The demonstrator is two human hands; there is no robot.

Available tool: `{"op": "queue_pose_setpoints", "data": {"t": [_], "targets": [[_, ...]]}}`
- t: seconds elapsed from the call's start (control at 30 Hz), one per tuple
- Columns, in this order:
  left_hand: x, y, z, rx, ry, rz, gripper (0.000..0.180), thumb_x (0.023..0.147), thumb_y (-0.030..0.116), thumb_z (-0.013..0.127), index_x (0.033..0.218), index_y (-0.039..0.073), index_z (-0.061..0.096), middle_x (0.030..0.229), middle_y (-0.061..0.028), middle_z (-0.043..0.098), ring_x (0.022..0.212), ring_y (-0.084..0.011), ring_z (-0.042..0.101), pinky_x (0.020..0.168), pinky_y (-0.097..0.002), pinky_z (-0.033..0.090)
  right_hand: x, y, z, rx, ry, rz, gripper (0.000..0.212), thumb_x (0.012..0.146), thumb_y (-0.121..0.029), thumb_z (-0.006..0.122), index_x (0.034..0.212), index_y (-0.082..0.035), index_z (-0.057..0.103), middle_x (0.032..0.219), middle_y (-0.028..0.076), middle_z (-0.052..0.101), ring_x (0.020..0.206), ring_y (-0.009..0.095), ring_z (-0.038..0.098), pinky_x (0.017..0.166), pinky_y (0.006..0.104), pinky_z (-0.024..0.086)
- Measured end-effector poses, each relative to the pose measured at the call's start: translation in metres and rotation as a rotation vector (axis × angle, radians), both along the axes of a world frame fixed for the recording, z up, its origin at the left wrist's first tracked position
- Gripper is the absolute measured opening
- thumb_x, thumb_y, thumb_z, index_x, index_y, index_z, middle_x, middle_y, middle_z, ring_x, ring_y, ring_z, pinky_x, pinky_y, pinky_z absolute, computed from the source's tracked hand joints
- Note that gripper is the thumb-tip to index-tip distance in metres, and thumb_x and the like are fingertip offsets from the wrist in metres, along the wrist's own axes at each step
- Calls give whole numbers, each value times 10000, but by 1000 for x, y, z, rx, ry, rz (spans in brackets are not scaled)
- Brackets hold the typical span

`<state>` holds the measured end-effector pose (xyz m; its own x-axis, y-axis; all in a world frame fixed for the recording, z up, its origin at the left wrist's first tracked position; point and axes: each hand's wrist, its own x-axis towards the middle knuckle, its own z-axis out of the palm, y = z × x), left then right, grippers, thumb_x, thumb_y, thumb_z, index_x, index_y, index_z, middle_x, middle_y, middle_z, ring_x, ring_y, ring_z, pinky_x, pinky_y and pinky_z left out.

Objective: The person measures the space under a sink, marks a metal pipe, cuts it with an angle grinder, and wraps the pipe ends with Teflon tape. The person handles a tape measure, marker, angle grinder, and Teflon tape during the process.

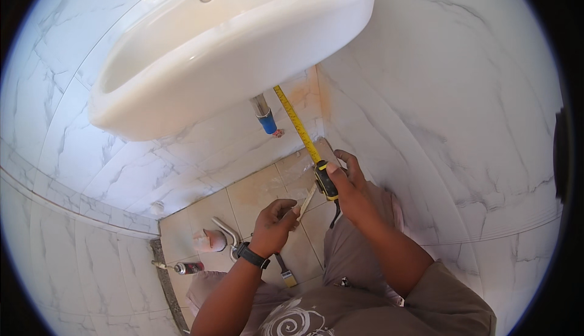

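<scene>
My right hand (353, 184) is closed around a black and yellow tape measure (326, 181). Its yellow blade (295, 120) is pulled out and slants up and left until it disappears beneath the white washbasin (243, 38). In my left hand (275, 223), lower and to the left, a thin pale stick (308, 199) is pinched between thumb and fingers; its exact kind is unclear. Left of the blade, a metal drain pipe (260, 106) hangs below the basin and ends in a blue sleeve (267, 123).
On the tiled floor (255, 187) lie a bent chrome pipe (228, 229), a paintbrush (285, 272) and a small can with a nozzle (189, 268). A pinkish-white tub (210, 240) is beside the pipe. Marbled wall tiles (438, 111) close in on the right. Something red (278, 133) shows by the sleeve.
</scene>
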<state>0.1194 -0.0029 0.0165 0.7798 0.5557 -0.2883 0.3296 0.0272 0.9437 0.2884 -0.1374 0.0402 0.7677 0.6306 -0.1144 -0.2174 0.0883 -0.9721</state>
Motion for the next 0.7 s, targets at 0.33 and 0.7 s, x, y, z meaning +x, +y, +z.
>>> {"op": "queue_pose_setpoints", "data": {"t": [0.33, 0.7], "targets": [[-15, 7, -18, -45, 99, 1, 466, 1028, 305, 704, 1298, -65, 624, 1079, -150, 730, 902, -193, 731, 792, -318, 602, 44, 49, -5, 3, 79, -30, 771, 990, -500, 700, 1456, 46, 418, 1040, 147, 707, 789, 167, 690, 656, 295, 551], [49, 35, 20, 6, -80, 70, 504, 1065, 344, 637, 1380, -46, 586, 1078, -120, 716, 891, -169, 719, 789, -305, 593, 29, 76, -8, -29, -14, -1, 965, 928, -600, 734, 1488, 88, 355, 1102, 234, 658, 980, 247, 682, 806, 345, 562]]}}
